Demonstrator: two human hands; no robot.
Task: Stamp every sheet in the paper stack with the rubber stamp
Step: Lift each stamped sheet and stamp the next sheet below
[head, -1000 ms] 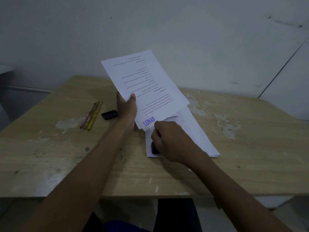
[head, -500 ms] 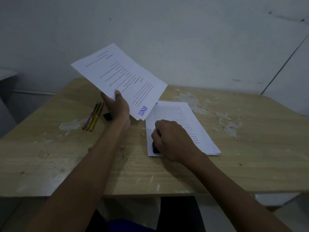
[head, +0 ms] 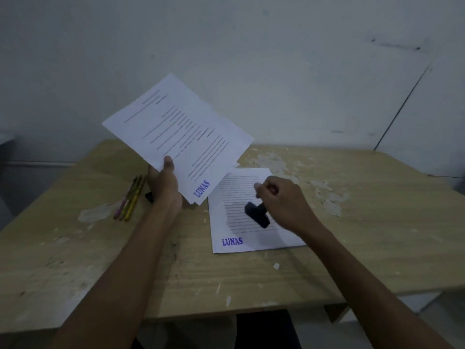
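My left hand (head: 163,186) grips a bundle of printed sheets (head: 181,137) lifted above the table, the top one bearing a blue LUNAS mark at its near corner. The paper stack (head: 236,238) lies flat at the table's middle, and its top sheet shows a fresh blue LUNAS mark at the near left corner. My right hand (head: 284,202) holds the black rubber stamp (head: 257,214) by its handle, raised and tilted a little above the stack's text.
Several coloured pens (head: 129,199) lie left of my left hand. A small black object (head: 149,196), mostly hidden, sits behind that hand. The wooden table (head: 377,222) has peeled patches at the back right. A grey wall stands close behind.
My right hand lifted the stamp off the stack's near left corner, uncovering a new LUNAS mark. The held sheets swung left and stayed raised.
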